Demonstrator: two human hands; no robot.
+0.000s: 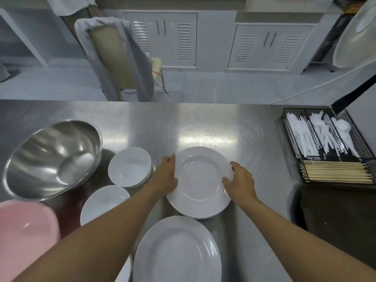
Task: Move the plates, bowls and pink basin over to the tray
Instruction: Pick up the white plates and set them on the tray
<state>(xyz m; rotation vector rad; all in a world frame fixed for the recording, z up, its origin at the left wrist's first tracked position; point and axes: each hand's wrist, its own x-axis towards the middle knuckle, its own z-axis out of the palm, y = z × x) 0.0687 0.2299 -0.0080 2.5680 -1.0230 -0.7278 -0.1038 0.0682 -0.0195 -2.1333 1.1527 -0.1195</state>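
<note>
A stack of round white plates rests on the steel table at centre. My left hand grips its left rim and my right hand grips its right rim. Nearer me lies a large oval white plate. Left of the stack stand stacked white bowls, and another white bowl sits partly under my left forearm. A pink basin fills the lower left corner. No tray is in view.
A big steel mixing bowl leans at the left. A black wire caddy with white plastic cutlery and chopsticks stands at the right. Beyond the table's far edge is a chair draped with cloth.
</note>
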